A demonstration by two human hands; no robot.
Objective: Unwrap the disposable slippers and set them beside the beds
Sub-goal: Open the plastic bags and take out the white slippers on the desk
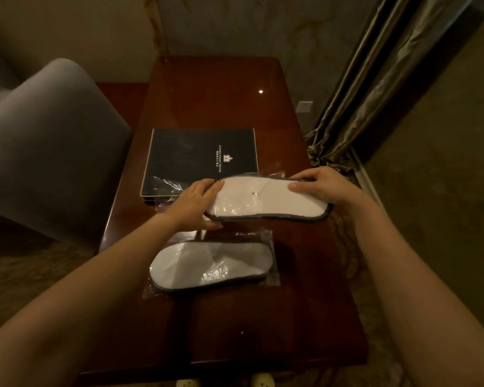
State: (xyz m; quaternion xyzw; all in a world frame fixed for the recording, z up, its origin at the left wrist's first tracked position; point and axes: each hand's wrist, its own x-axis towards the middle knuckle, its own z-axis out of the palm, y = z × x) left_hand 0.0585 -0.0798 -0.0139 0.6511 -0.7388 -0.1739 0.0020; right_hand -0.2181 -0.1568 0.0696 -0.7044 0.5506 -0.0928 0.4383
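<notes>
Hotel room: hotel-branded black folder (199,160) on glossy wooden bench (221,93), heavy curtain (355,93) upper right, armchair (51,141) left.

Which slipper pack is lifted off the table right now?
The farther slipper pack, gripped at both ends by the left hand and right hand; the nearer pack lies flat, untouched.

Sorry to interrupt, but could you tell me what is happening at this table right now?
A person is holding a white disposable slipper pair above the wooden table, the left hand at one end and the right hand at the other. Clear plastic shows around it. A second wrapped slipper pair lies on the table nearer the person, untouched. A dark hotel folder sits behind.
</notes>
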